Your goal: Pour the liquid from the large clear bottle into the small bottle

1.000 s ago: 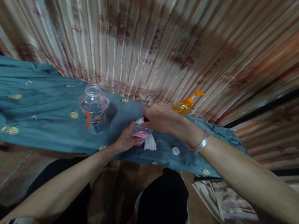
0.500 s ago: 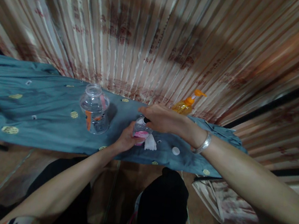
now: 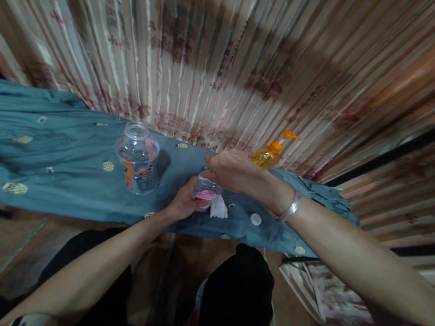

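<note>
My left hand [image 3: 185, 202] is wrapped round the side of a small clear bottle [image 3: 207, 189] with a pink label, which stands on the cloth. Over the bottle's top is my right hand [image 3: 228, 169], its fingers closed at the mouth. What they hold is hidden behind the hand. A crumpled white tissue [image 3: 219, 208] rests against the bottle's right side. Farther right, a white round cap [image 3: 255, 219] lies flat.
A larger clear plastic jar [image 3: 136, 172] with an orange label stands uncapped on the left. Behind my right hand is a yellow pump bottle [image 3: 267, 156]. The blue cloth [image 3: 66, 171] covers a narrow table before a striped curtain [image 3: 201, 60].
My right hand has shifted slightly right, with its fingers turned down over the bottle's top. A small black piece seen under that hand earlier is now hidden. The left hand keeps its hold.
</note>
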`<state>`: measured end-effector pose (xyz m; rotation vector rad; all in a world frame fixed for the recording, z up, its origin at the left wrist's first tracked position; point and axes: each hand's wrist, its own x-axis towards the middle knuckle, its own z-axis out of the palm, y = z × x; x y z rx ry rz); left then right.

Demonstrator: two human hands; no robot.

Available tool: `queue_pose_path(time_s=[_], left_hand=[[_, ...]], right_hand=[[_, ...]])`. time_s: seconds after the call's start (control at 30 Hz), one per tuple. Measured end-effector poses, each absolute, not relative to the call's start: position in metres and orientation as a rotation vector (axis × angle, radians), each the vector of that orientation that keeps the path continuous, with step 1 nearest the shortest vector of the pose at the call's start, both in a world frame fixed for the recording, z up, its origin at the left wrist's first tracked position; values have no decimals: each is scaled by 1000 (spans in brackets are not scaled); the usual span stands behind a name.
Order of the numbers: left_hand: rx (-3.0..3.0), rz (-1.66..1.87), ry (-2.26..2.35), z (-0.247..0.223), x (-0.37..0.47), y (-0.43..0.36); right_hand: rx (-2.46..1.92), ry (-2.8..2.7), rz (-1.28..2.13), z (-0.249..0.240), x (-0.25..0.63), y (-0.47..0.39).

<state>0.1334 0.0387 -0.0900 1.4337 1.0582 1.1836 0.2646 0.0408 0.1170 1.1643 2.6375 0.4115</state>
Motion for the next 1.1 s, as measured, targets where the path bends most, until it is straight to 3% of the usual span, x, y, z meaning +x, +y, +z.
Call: queue_pose_path(time_s=[0.17, 0.8, 1.1], left_hand=[[1434, 1177, 1060, -89, 133, 39], [1425, 1195, 1033, -89, 132, 38], [1422, 1191, 1040, -87, 133, 37]], right_hand=[[1095, 2635, 262, 123, 263, 41], [1215, 2577, 390, 122, 263, 41], [1189, 2556, 262, 126, 260, 39]])
